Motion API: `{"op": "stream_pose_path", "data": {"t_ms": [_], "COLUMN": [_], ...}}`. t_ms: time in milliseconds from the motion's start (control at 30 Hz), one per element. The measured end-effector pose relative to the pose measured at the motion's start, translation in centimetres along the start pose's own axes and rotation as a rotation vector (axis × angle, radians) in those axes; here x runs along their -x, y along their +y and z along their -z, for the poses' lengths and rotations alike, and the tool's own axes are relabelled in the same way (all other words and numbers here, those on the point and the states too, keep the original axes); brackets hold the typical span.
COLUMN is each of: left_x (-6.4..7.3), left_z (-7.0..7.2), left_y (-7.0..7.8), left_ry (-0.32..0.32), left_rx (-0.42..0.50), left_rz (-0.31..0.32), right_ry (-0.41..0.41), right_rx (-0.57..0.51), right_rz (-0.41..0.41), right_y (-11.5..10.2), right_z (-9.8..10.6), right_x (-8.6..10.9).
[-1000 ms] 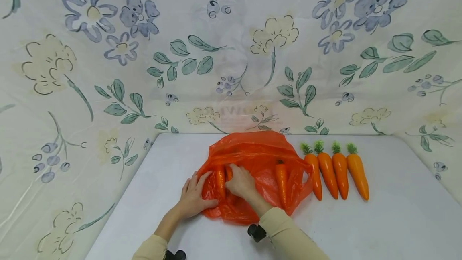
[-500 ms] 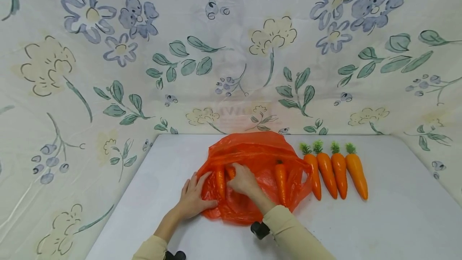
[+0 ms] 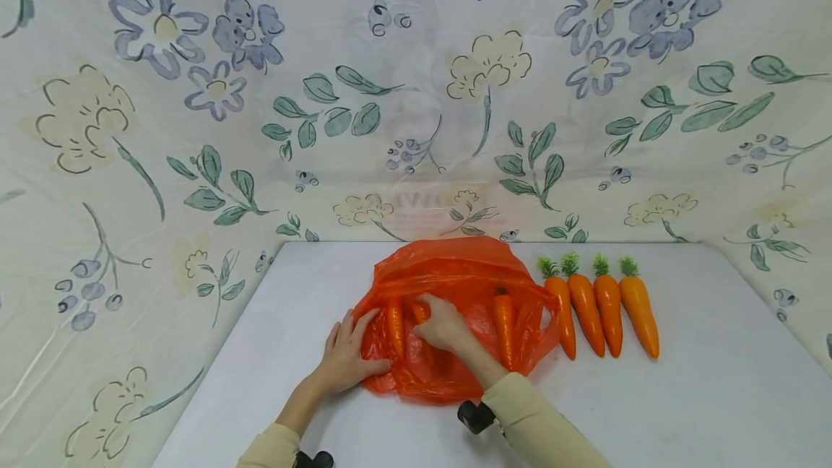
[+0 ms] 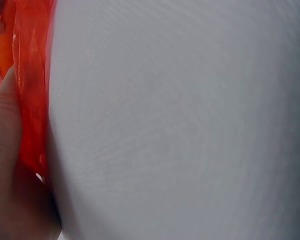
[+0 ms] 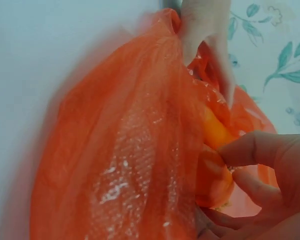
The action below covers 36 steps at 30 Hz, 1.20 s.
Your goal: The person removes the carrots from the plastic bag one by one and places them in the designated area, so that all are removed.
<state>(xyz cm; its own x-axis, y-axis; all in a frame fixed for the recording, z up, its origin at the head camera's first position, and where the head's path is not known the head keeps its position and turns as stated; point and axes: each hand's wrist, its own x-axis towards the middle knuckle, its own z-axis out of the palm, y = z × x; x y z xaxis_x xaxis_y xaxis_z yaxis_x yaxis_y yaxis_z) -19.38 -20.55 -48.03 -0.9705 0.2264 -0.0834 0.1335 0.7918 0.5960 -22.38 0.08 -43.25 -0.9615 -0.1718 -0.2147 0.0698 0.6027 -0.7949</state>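
An orange-red plastic bag (image 3: 448, 258) lies on the table, its mouth facing the person. My left hand (image 3: 344, 356) rests spread along the bag's left edge, with the thumb lower than the fingers. Inside the mouth, my right hand (image 3: 445, 323) pinches a carrot (image 3: 421, 310) between thumb and fingers; its lower part is hidden behind the hand. Another carrot (image 3: 395, 327) lies just left of it, and a third carrot (image 3: 504, 327) shows at the bag's right side. The right wrist view shows the fingertips right at the rounded end of an orange carrot (image 5: 212, 175).
Several carrots with green tops stand in a row right of the bag, the nearest carrot (image 3: 562, 316) close to its handle. The white table (image 3: 702, 396) meets a flower-patterned cloth (image 3: 416, 92) at the back and sides.
My right hand has shifted slightly to the right inside the bag, and the pinched carrot has moved with it, away from the left one. The left hand has stayed in place.
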Motion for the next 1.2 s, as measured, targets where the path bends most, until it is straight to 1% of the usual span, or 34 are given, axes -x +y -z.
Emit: {"op": "stream_pose_path", "data": {"t_ms": [200, 400, 533, 767, 933, 1200], "left_x": [0.0, 0.1, 0.1, -0.2, 0.0, 0.2], "left_z": [-0.1, -0.1, -0.2, -0.2, -0.2, -0.1], "left_y": [0.0, 0.0, -0.1, -0.2, -0.1, 0.1], "left_ry": [0.002, 0.002, 0.005, -0.005, -0.003, 0.006], "left_rx": [-0.002, -0.006, -0.007, 0.004, 0.006, 0.008], "left_rz": [-0.002, 0.006, 0.013, 0.032, 0.028, 0.023], "right_ry": [0.003, -0.019, -0.036, -0.037, -0.045, -0.058], "right_rx": [0.003, -0.007, -0.02, -0.051, -0.04, -0.033], "right_rz": [0.041, 0.079, 0.071, 0.064, 0.068, 0.116], "right_y": [0.2, 0.3, 0.4, 0.4, 0.2, 0.2], "right_z": [0.4, 0.9, 1.3, 2.0, 2.2, 2.6], "right_x": [0.5, 1.3, 1.7, 2.6, 3.1, 3.7]}}
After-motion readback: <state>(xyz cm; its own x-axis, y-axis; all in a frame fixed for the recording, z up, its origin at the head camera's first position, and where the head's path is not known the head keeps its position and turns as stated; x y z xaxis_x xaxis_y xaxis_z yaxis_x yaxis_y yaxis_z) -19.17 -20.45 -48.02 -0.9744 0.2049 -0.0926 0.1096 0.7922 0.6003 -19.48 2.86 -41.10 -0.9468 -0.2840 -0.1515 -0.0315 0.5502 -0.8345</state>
